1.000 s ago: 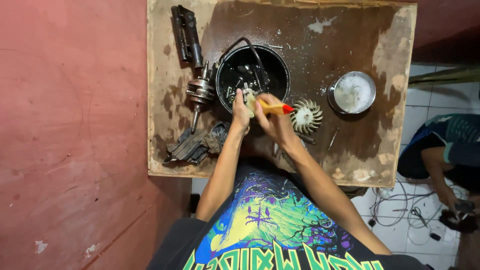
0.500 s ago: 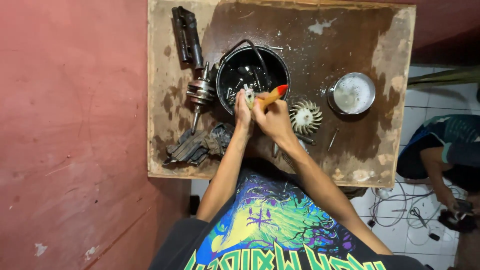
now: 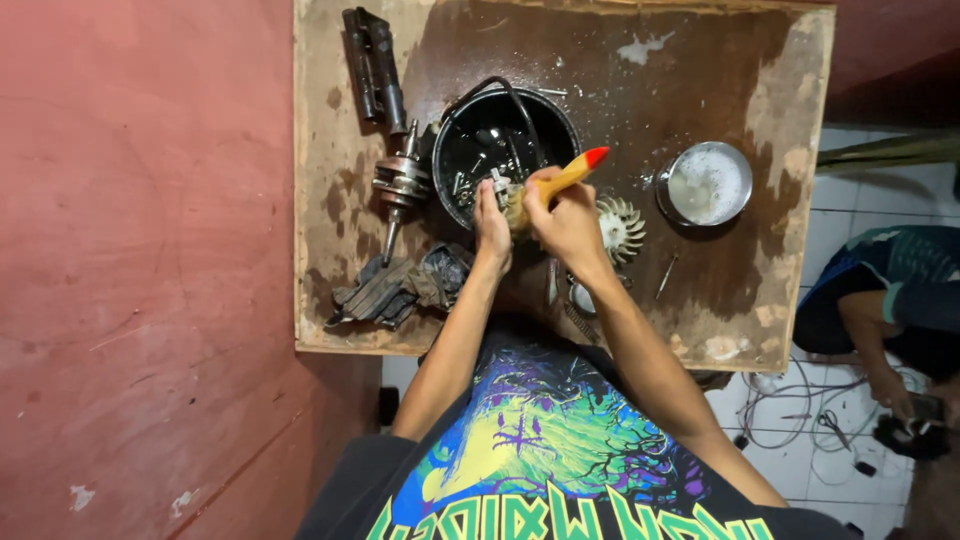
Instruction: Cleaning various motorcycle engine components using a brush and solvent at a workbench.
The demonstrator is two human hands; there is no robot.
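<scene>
Bucket [image 3: 470,150] sits mid-table [image 3: 330,310], both hands over its near rim. Crankshaft [image 3: 400,185] just left of it, long metal part [image 3: 372,65] behind that, rags [image 3: 400,285] in front. Fan wheel [image 3: 620,225] right of the hands, bowl [image 3: 707,183] further right.

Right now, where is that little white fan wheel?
In the head view, the fan wheel lies on the wooden table, just right of the right hand, between the black bucket and the metal bowl.

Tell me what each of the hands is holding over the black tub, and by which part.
The right hand grips a brush by its wooden handle, red tip pointing away. The left hand pinches a small metal part at its lower end; its kind cannot be told.
</scene>
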